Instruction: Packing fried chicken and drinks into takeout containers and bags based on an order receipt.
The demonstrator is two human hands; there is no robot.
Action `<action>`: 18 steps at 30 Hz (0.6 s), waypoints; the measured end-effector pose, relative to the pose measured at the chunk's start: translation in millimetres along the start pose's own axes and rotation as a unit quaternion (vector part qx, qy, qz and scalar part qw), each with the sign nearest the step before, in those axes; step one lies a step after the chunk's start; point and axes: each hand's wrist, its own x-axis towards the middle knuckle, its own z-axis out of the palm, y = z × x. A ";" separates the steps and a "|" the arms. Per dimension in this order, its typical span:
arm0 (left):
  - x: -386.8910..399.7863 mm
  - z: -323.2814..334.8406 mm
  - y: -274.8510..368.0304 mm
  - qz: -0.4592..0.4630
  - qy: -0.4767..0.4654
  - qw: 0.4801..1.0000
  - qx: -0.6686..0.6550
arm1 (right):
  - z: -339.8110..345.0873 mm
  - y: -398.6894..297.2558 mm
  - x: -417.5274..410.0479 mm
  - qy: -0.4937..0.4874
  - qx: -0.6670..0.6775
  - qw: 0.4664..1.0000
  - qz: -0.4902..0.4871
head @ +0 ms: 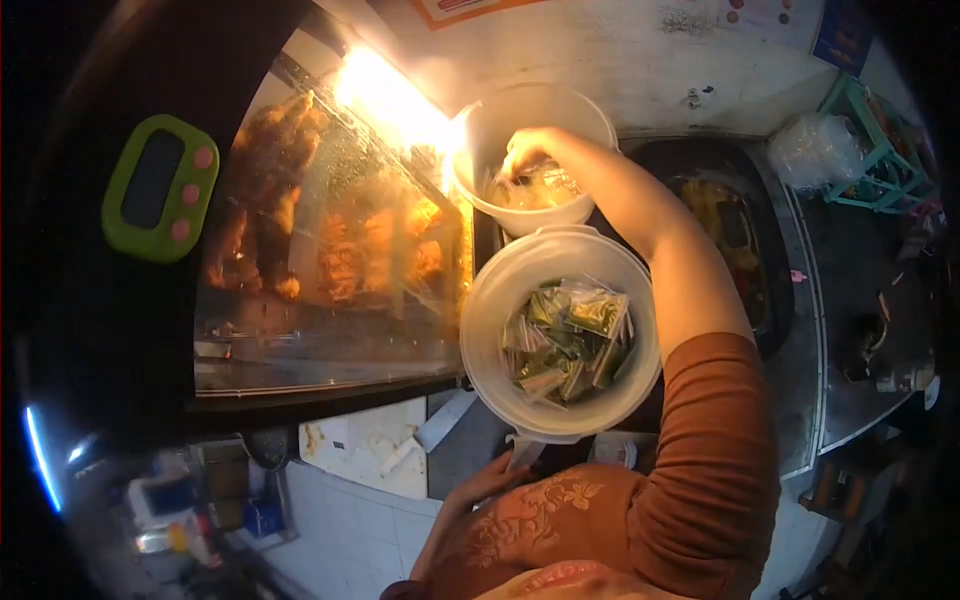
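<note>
My right hand [529, 154] reaches into the farther white plastic tub [536, 217], its fingertips down at some clear plastic packets [559, 187]. Whether the fingers grip one cannot be made out. Nearer to me stands a second translucent round tub [487, 360] that holds several small clear bags with green contents [596, 307]. Low in the picture, close to my body, is my left hand [501, 480], beside a pale plastic bag [525, 454]; its fingers are partly hidden and their hold is unclear.
On the left stands a lit glass display case [330, 375] with browned food inside. A green timer [161, 187] is on a dark surface beside it. Right of my arm lies a dark oval container [772, 300]. A teal plastic basket [885, 169] and a clear bag [817, 150] are farther right.
</note>
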 end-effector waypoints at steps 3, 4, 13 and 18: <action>7.1 11.5 16.3 0.003 -0.013 1.000 0.016 | -41.0 -7.3 -73.4 0.209 0.114 0.970 -0.048; 12.2 14.8 4.7 0.002 -0.009 1.000 -0.026 | -44.4 -15.2 -98.7 0.369 0.132 0.918 -0.066; 102.5 80.3 -46.1 0.238 0.226 0.923 0.200 | -14.3 -103.7 -493.3 0.189 0.170 0.917 -0.306; 101.2 133.4 -36.5 0.125 0.152 0.974 0.113 | 97.8 -88.6 -615.7 0.053 0.275 0.952 -0.128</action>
